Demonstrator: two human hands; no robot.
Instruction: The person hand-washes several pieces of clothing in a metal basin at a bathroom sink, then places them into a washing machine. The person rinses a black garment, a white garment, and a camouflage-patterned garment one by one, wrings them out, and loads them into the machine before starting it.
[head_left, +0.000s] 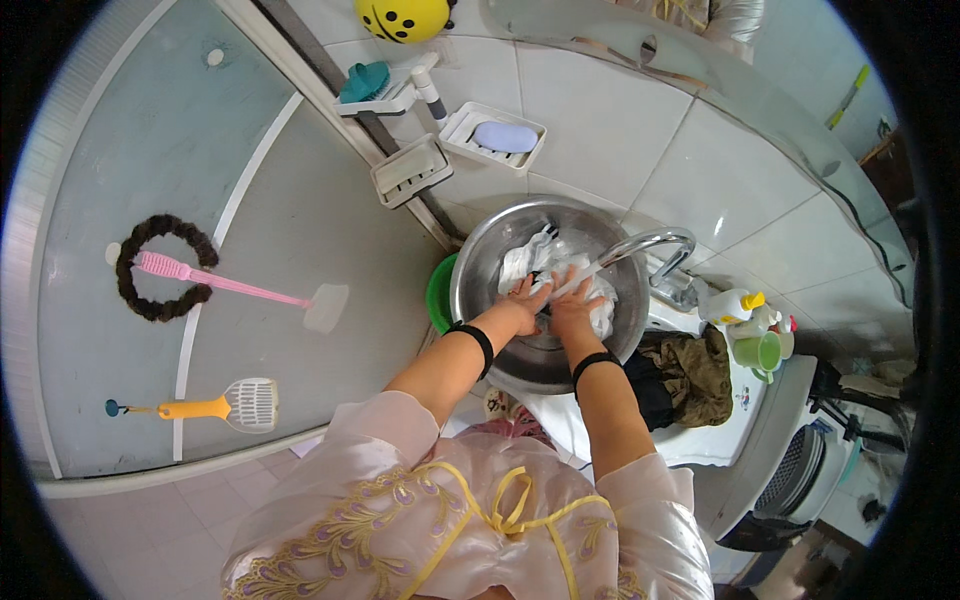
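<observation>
A wide stainless steel basin (470, 251) stands before me with wet white cloth (525, 259) bunched inside it. My left hand (523, 306) rests on the left part of the cloth, fingers spread. Beside it, my right hand (573, 309) presses on the cloth with its fingers apart too. Water (576, 280) runs from the curved chrome faucet (651, 237) down onto the cloth and hands. Neither hand visibly grips the fabric, though folds hide some fingertips. A black band circles each forearm.
Dark and brown clothes (694, 379) lie right of the basin on the white washstand (716, 442). Bottles (727, 307) and a green cup (757, 351) stand behind them. A green basin (441, 292) shows at left. Soap (506, 137) sits in a wall dish; a shower panel (300, 217) borders the left.
</observation>
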